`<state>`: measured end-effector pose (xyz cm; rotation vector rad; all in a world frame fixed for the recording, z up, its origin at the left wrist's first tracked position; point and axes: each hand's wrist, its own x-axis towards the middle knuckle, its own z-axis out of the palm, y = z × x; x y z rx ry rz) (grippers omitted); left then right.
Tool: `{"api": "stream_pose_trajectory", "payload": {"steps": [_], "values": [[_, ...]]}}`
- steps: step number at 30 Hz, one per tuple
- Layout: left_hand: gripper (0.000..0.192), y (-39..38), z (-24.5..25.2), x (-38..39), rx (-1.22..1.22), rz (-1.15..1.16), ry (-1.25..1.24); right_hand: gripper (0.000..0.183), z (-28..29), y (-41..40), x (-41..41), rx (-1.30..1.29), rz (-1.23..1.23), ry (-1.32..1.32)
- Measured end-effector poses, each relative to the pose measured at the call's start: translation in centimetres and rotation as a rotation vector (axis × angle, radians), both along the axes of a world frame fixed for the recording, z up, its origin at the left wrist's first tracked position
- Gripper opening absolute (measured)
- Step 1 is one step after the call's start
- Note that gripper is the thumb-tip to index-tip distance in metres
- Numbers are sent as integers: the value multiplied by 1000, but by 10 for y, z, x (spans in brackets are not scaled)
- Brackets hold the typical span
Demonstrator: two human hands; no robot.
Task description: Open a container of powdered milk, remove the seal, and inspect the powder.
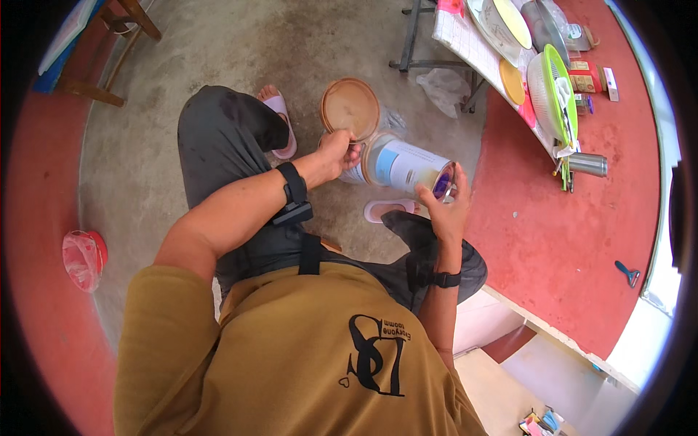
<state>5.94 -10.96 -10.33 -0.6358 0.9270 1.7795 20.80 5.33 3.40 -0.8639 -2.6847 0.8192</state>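
A can (411, 168) with a white and blue printed label lies tilted in front of me, its open mouth facing left. My right hand (450, 204) grips its far end, thumb and fingers around the rim, where purple shows. My left hand (339, 155) has its thumb and curled fingers at the near edge of a round tan lid (350, 108). Whether that lid joins the can by a hinge, I cannot tell. Partly hidden by my left hand and the tilted can is another labelled container (353, 173). Clear plastic (393, 121) shows behind them.
To the right stands a cloth-covered table (463, 32) with metal legs, bearing bowls and a green-rimmed basket (548, 92). A steel cup (588, 164) and a peeler (628, 273) are farther right. A plastic bag (446, 90) lies by the table leg. At left is a red bucket (98, 253).
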Motion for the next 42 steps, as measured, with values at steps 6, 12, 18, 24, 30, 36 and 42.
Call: {"api": "stream_pose_trajectory", "payload": {"steps": [6, 12, 18, 24, 30, 36, 42], "values": [[5, -1, -1, 1, 19, 3, 6, 89, -1, -3, -5, 16, 3, -28], [6, 0, -6, -2, 29, 12, 1, 74, 0, 5, 2, -598, -204, 113], [6, 1, 3, -3, 55, 19, -3, 55, -37, 55, 45, -1236, -238, 274], [7, -2, -3, -2, 126, -5, -3, 72, -59, 56, 65, -1606, -211, 567], [8, -7, 1, -2, 122, 1, 22, 84, -88, 67, 86, -1498, -225, 801], [6, -5, -3, -4, 126, -23, 17, 91, -68, 55, 79, -1347, -184, 731], [7, -4, -7, -3, 155, -19, 15, 93, -69, 57, 74, -1451, -67, 712]]}}
